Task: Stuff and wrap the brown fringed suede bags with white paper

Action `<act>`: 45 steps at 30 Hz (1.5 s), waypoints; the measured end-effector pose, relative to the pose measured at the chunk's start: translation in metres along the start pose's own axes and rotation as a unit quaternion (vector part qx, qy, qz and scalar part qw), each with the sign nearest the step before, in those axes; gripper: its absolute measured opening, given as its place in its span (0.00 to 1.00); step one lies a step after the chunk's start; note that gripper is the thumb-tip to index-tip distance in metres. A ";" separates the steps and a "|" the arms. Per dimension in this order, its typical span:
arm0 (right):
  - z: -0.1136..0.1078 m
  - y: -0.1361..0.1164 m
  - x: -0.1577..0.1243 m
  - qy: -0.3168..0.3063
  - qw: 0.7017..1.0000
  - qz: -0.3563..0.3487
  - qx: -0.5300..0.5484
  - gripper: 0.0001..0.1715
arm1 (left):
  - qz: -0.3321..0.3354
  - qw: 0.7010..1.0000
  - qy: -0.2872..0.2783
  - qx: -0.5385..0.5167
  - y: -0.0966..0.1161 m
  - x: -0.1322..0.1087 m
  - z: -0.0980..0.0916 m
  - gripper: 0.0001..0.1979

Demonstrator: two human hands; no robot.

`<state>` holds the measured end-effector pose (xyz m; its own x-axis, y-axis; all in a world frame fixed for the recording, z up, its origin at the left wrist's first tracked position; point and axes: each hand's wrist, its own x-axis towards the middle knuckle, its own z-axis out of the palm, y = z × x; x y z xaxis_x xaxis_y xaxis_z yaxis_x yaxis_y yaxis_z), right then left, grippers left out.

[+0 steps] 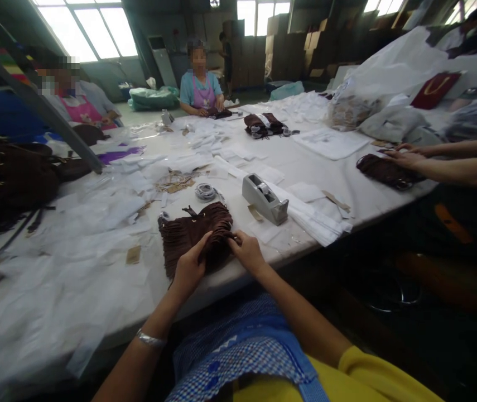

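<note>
The bag point(182, 237) lies on the desk point(372, 207), lower left of the frame's centre. Handling looks unfinished: no wrap shows on it; what remains I cannot tell. Its long axis runs left to right, right end slightly higher. The left hand point(191, 261) grips its right part; the right hand point(247, 251) pinches its right edge.

Backlit — windows point(106, 33) far beyond the grip blown out, background around them dim. Table point(359, 201) near the grip decently lit, soft shadows. Below its edge, right of the grip: near black. Left hand point(191, 261) and right hand point(246, 252) fairly sharp — frame edges stretched, smeary.
</note>
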<state>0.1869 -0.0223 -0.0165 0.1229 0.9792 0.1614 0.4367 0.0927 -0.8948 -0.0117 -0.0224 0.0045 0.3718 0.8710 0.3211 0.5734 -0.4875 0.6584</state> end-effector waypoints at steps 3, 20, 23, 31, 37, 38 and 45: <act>-0.004 -0.003 -0.003 -0.006 0.999 -0.004 0.033 0.11 | -0.031 0.997 0.030 -0.058 -0.001 0.000 -0.002 0.38; -0.015 0.006 0.009 -0.045 0.984 0.019 0.170 0.13 | -0.069 0.997 0.036 -0.011 0.007 -0.004 0.005 0.32; -0.013 0.006 0.013 -0.028 0.986 0.046 0.155 0.12 | -0.072 0.996 0.050 -0.002 0.008 -0.004 0.007 0.33; -0.022 0.009 -0.007 -0.003 0.984 -0.116 -0.134 0.11 | -0.045 0.999 0.013 0.013 0.002 -0.012 0.011 0.40; -0.034 0.030 -0.023 -0.080 0.940 -0.159 -0.290 0.08 | 0.012 0.989 -0.067 0.131 -0.001 -0.027 0.011 0.44; -0.035 0.031 -0.023 -0.091 0.934 -0.154 -0.310 0.07 | 0.014 0.983 -0.079 0.165 -0.001 -0.029 0.009 0.43; -0.059 0.017 -0.019 -0.103 0.930 -0.050 -0.350 0.04 | -0.040 0.956 -0.073 0.282 0.029 -0.049 0.019 0.38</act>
<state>0.2444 -0.0495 -0.0105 -0.0908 0.9925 0.0814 0.9185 0.1151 -0.3782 0.0005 -0.0801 -0.0055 0.3846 0.9093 0.1589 0.8912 -0.4107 0.1927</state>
